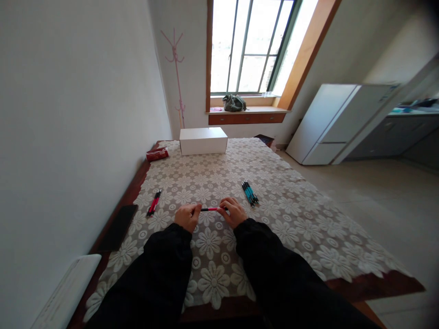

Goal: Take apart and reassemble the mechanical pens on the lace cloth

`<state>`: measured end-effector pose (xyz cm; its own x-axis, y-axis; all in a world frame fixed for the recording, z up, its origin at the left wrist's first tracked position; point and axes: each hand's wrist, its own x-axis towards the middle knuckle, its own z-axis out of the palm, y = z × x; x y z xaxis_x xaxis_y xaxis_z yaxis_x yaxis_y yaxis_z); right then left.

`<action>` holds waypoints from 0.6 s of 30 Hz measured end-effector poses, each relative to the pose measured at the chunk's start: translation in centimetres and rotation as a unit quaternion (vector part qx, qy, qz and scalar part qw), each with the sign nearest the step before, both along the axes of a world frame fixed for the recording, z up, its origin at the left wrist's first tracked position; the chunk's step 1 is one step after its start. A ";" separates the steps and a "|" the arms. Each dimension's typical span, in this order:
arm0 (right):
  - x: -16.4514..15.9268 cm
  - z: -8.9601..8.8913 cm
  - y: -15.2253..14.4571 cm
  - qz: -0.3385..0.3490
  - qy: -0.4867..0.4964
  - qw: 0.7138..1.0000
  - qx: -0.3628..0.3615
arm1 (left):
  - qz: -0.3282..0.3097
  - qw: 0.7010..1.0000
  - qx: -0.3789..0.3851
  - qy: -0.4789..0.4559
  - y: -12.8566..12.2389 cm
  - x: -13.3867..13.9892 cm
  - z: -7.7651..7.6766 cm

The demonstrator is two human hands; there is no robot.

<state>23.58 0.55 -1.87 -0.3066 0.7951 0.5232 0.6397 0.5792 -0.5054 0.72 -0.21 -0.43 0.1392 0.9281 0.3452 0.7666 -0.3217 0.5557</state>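
A red and black pen [212,209] lies level between my two hands above the flowered tablecloth [214,278]. My left hand [187,216] is closed on its black end, and my right hand [233,212] pinches the other end. The pen's tips are hidden by my fingers. To the left, red and black pens [154,203] rest side by side on the cloth. On the right, beyond my right hand, several teal and black pens [250,193] lie in a bunch.
A white box [203,140] stands at the table's far end, with a red packet [157,154] to its left. Along the left edge are a flat black object [119,227] and a white object [68,292]. The wall runs close on the left.
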 end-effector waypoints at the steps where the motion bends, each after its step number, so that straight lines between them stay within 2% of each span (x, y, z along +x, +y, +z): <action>1: 0.0 0.0 0.1 0.003 0.008 1.000 -0.003 | 0.008 1.000 -0.007 -0.021 0.0 0.0 0.0; 6: 0.1 -0.1 0.4 0.053 0.068 0.996 -0.036 | 0.017 0.990 -0.034 -0.137 -0.2 0.2 0.3; 9: 0.1 0.1 0.4 0.064 0.083 0.992 -0.064 | 0.012 0.984 -0.037 -0.173 -0.5 0.4 0.8; 18: 0.2 0.0 0.2 0.024 0.061 0.992 -0.103 | 0.018 0.986 -0.020 -0.165 -0.3 0.1 0.7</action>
<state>23.83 0.79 -1.86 -0.2924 0.8751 0.3856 0.5407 0.4838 -0.6882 0.81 -0.51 0.26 -0.0069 0.9443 0.3291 0.5527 -0.2706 0.7882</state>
